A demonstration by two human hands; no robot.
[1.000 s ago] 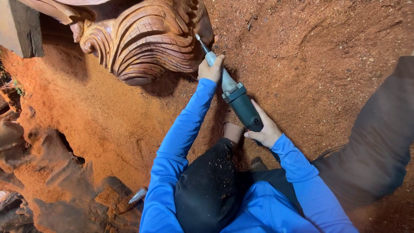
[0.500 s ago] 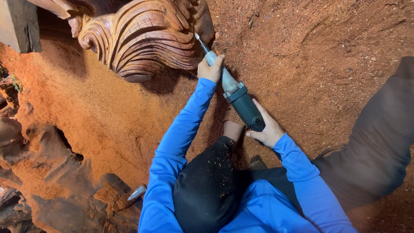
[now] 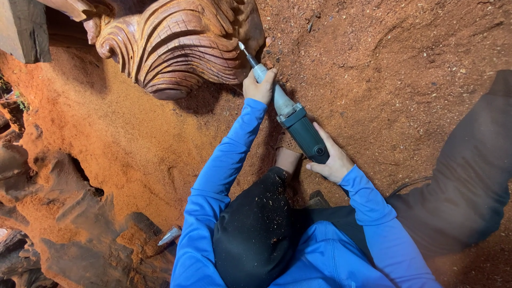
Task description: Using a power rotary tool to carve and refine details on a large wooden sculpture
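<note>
Reddish-brown sawdust (image 3: pixel 405 58) covers the ground across the whole frame, heaped thick on the left. In the upper left sits a carved wood piece (image 3: pixel 181 48) with deep, flowing, shell-like ridges, its surface smooth and brown. A rough dark block (image 3: pixel 24 26) stands in the upper left corner, and gnarled, dust-caked wood (image 3: pixel 64 213) fills the lower left.

A handheld power grinder (image 3: pixel 290 114) lies at an angle in the upper centre. It has a dark green body, a pale grey neck and a thin pointed bit whose tip sits at the right edge of the carving. The left hand (image 3: pixel 260 86), in a bright blue sleeve, is closed around the grey neck near the bit. The right hand (image 3: pixel 332 160) wraps the rear of the green body, fingers curled. A dark knee dusted with chips (image 3: pixel 258 224) fills the lower centre, and a small metal tool (image 3: pixel 169 236) rests in the dust at its left.

Compared with half a second ago, the hands, the grinder and the carving hold nearly the same places; the bit stays at the same edge of the carving.

No packages, labels or signs can be made out.
</note>
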